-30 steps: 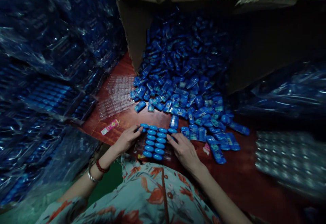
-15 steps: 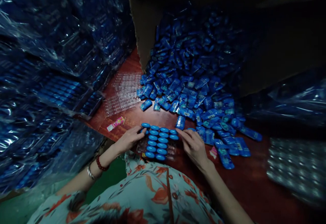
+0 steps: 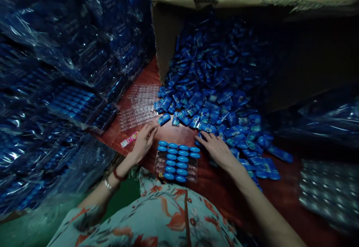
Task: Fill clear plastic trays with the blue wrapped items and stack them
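A clear blister tray (image 3: 192,174) lies on the table in front of me. Glossy blue oval pieces (image 3: 172,157) fill its two middle columns, and a few more sit at the top of both outer columns. My left hand (image 3: 144,141) is off the tray's upper left corner, fingers loosely bent and apart, with nothing visible in them. To the right of the tray, my right hand (image 3: 217,149) reaches onto the near edge of a heap of blue packets (image 3: 213,106). Its fingertips press on one blue packet (image 3: 198,137), partly covered by them.
A big cardboard box (image 3: 165,41) lies open towards me, packets spilling from it. Empty clear trays (image 3: 137,106) are stacked at left, beside a pink wrapper (image 3: 129,139). More trays (image 3: 327,191) stand at right. Plastic-wrapped blue packs (image 3: 70,33) pile up on the left.
Both hands have left the sides of the tray. My left hand has moved up and away; my right hand has moved onto a packet at the heap's near edge. The view has shifted slightly.
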Demonstrator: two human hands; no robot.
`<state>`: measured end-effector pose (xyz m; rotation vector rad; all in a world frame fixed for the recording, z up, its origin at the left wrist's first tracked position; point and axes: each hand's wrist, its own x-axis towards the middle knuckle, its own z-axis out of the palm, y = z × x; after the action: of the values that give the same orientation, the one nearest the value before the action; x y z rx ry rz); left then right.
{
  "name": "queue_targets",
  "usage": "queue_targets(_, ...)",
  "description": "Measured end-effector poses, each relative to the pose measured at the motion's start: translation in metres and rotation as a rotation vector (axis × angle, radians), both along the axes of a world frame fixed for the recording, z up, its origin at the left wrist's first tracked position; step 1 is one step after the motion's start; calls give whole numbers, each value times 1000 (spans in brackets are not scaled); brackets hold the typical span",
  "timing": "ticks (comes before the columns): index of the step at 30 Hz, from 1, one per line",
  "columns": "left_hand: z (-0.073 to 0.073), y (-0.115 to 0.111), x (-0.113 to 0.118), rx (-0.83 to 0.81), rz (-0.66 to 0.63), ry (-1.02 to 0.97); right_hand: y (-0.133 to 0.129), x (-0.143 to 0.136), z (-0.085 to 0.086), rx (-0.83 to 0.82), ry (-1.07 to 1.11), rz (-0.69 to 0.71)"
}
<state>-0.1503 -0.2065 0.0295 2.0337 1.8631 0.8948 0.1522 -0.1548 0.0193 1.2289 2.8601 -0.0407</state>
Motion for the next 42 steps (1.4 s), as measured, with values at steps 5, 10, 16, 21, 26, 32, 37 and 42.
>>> queue_targets(5,-5,76,17,-212,-48,326,12,-11,0,-72,128,-59)
queue_targets(10,-11,94,24,-344,-176,407,-9,10,1,-313,875,-543)
queue_targets(16,7,28,-14,-91,-44,-118,-73,31,6,-522,1205,-708)
queue_targets(21,13,-63,-18,-45,157,-328,-103,5,-2,-336,1017,-357)
queue_targets(26,-3,-98,7,125,89,-241,-97,-6,-16,-109,784,-128)
queue_targets(32,-17,-86,13,130,-201,65,-90,-17,3,144,353,15)
queue_targets(37,-3,-69,14,85,-398,247,-88,-32,21,123,119,-5)
queue_targets(42,5,-58,9,17,-567,354,-95,-22,13,169,135,-9)
